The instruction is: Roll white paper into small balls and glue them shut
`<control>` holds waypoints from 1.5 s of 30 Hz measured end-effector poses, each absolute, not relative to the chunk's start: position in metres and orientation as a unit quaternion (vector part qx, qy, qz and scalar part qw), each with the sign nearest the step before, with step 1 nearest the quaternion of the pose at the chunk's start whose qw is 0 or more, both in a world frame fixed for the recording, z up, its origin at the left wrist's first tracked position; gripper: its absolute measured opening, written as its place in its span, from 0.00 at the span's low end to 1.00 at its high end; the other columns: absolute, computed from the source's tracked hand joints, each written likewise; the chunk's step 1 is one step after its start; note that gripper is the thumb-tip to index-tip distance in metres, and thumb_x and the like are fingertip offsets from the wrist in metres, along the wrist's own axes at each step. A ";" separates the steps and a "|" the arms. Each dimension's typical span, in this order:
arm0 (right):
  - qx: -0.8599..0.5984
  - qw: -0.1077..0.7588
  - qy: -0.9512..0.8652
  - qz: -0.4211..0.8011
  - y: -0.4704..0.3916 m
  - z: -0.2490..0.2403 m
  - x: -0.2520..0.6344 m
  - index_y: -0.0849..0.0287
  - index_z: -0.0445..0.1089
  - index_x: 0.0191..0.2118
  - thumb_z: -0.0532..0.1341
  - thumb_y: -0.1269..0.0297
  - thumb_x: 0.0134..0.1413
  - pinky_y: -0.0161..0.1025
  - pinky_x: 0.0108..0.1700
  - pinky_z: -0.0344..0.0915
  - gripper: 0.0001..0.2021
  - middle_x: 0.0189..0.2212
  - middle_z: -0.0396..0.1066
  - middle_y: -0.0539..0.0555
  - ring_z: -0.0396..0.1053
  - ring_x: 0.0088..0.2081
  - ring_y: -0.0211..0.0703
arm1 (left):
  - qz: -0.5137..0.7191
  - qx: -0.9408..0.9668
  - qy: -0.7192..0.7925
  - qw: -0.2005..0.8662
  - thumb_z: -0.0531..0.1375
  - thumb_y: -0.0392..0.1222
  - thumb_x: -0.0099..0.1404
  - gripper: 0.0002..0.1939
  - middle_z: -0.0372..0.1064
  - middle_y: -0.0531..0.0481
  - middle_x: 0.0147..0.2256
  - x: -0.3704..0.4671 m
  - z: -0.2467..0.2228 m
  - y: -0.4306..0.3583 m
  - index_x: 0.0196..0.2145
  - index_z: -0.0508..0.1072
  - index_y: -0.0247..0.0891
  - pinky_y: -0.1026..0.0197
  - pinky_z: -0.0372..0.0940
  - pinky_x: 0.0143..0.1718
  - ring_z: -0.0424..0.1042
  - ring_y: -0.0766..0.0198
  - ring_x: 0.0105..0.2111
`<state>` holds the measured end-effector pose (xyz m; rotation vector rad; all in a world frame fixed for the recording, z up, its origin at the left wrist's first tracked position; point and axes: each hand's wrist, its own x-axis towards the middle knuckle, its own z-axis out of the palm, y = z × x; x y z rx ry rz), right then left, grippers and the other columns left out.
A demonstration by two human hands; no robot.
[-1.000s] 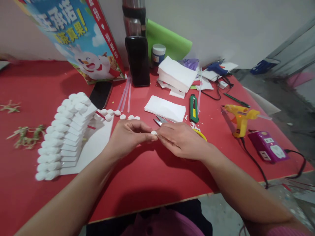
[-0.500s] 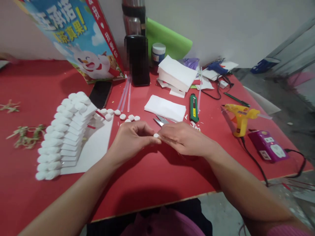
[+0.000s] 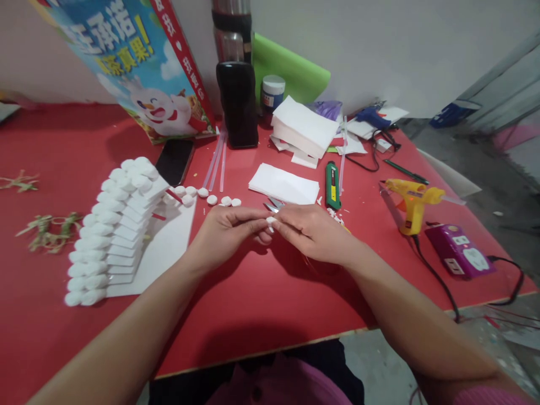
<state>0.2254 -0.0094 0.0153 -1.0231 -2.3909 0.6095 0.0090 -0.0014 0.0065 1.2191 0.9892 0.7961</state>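
Between the fingertips of both hands, near the middle of the red table (image 3: 253, 315), is a small white piece (image 3: 270, 221). My left hand (image 3: 230, 232) pinches it from the left, and my right hand (image 3: 310, 232) grips it from the right. Scissors (image 3: 273, 206) lie just beyond the fingers, their handles hidden. Past them is a stack of white paper strips (image 3: 284, 183). Several white discs (image 3: 212, 199) lie in a row beyond my left hand. Further left, a stepped structure of folded white paper with rounded white pieces (image 3: 105, 230) rests partly on a white sheet (image 3: 166, 247).
A yellow glue gun (image 3: 411, 205) and a purple power socket (image 3: 459, 250) are at the right. A green cutter (image 3: 333, 185) lies beside the strips. Behind are a black phone (image 3: 237, 104), a jar (image 3: 272, 93), more paper (image 3: 304, 126) and a printed bag (image 3: 147, 73).
The white piece and the fingertips have shifted slightly up and away. The piece is tilted differently, and my left fingers are more curled below it. The view has moved slightly.
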 end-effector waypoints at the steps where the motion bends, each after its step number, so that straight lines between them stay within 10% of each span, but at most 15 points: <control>1: -0.382 0.231 -0.867 0.221 -0.010 0.015 0.224 0.59 0.69 0.36 0.51 0.64 0.76 0.39 0.38 0.60 0.16 0.31 0.73 0.54 0.68 0.33 0.41 | 0.354 0.538 0.438 0.627 0.70 0.45 0.63 0.08 0.81 0.47 0.27 0.010 0.006 -0.002 0.36 0.86 0.39 0.57 0.79 0.32 0.81 0.58 0.28; 35: -0.482 0.235 -0.825 0.177 -0.014 0.011 0.214 0.58 0.69 0.33 0.51 0.59 0.76 0.41 0.38 0.58 0.18 0.29 0.73 0.54 0.68 0.32 0.43 | 0.435 0.683 0.434 0.393 0.64 0.40 0.71 0.06 0.81 0.48 0.39 0.020 -0.001 -0.009 0.40 0.82 0.41 0.59 0.72 0.44 0.80 0.60 0.38; 42: -0.460 0.322 -0.476 0.677 -0.006 0.014 0.215 0.60 0.71 0.40 0.54 0.37 0.70 0.45 0.37 0.77 0.27 0.34 0.79 0.60 0.79 0.32 0.49 | 0.394 0.692 0.444 0.411 0.58 0.41 0.76 0.06 0.78 0.53 0.30 0.013 -0.003 -0.004 0.45 0.74 0.39 0.60 0.71 0.38 0.79 0.62 0.30; 45: -0.380 0.283 -0.318 0.822 0.002 0.011 0.218 0.62 0.70 0.44 0.44 0.46 0.77 0.51 0.39 0.80 0.26 0.34 0.80 0.63 0.82 0.33 0.52 | 0.398 0.720 0.423 0.379 0.58 0.38 0.75 0.05 0.78 0.52 0.36 0.010 -0.003 0.000 0.44 0.74 0.39 0.60 0.70 0.40 0.78 0.62 0.34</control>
